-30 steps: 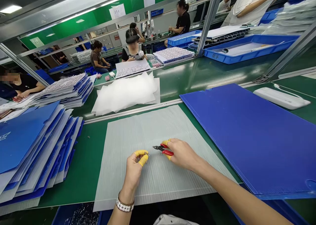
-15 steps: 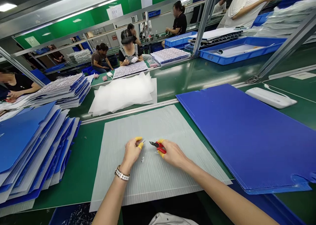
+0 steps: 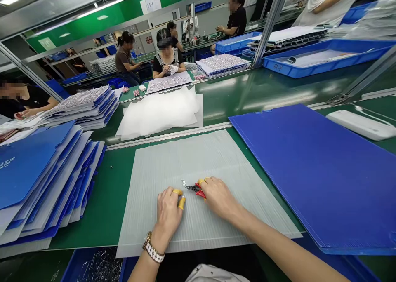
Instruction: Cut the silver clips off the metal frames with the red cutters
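My left hand (image 3: 169, 211), with yellow finger cots on thumb and forefinger, is closed in a pinch low over the pale translucent sheet (image 3: 148, 170). A tiny silvery metal piece (image 3: 183, 196) shows between its fingertips. My right hand (image 3: 218, 196), also in yellow finger cots, is wrapped round red-handled cutting pliers (image 3: 194, 188). Their dark jaws point left, toward my left hand. Right at the jaw tips is another small silvery metal piece (image 3: 183, 182); I cannot tell whether the jaws grip it or only touch it.
To the left rises a stack of blue and white plastic sheets (image 3: 37, 162). A large blue board (image 3: 309, 166) lies on the right, with a white device (image 3: 360, 123) beyond it. White foam sheets (image 3: 157, 113) lie ahead. Below the table edge stands a bin of metal bits (image 3: 100, 265). Several co-workers sit opposite.
My left hand has come down toward me and pinches near where a loose piece lay. The pliers' tips now meet a small metal piece. The view has shifted slightly.
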Demonstrator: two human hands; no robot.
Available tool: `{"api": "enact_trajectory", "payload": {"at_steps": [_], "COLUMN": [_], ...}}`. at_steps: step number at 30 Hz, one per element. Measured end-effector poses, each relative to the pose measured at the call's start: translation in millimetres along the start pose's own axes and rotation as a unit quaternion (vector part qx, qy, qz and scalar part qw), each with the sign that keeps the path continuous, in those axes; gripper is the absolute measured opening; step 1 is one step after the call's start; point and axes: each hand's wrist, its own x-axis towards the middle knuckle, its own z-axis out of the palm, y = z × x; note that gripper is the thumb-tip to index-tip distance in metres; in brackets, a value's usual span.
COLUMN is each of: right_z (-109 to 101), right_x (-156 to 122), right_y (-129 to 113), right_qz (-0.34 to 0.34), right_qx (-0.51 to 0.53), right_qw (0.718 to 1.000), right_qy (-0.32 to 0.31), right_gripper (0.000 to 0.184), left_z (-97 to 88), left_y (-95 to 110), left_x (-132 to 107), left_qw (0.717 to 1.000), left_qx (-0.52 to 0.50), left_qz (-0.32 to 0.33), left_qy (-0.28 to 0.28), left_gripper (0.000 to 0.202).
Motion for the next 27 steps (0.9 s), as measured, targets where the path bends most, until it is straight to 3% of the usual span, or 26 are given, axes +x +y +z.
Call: {"api": "enact_trajectory", "payload": {"at_steps": [5,12,16,20,27], "right_z": [-2,6,2,-10,-14], "right_x": [0,8,10,10,6], "right_y": [-1,10,15,19,19], "right_qz": [-0.003,-0.001,0.013,0.024,0.031], "right_qx": [0.002,0.039,0.086,0.170,0.349], "right_qw": [1.000,0.999,0.996,0.985,0.936], "right_qy": [-0.006,-0.008,-0.032,-0.035,0.021], "right_gripper": [0.015,0.008,0.009,0.010,0.011], "left_z": [0.6,-8.0,-14.5,-15.3,-9.0], "left_y": [1,4,-8,-29,-47], "left_x": [-2,-3,-2,-4,-13], "left_qw": [0.999,0.996,0.995,0.993,0.998], "left_qx": [-0.005,-0.054,-0.080,-0.107,0.034], "left_qz": [0.033,0.061,0.062,0.046,0.034], "left_qy": [0.003,-0.037,-0.003,0.016,0.049], "left_gripper": [0.011,0.019,0.032,0.030,0.029]}}
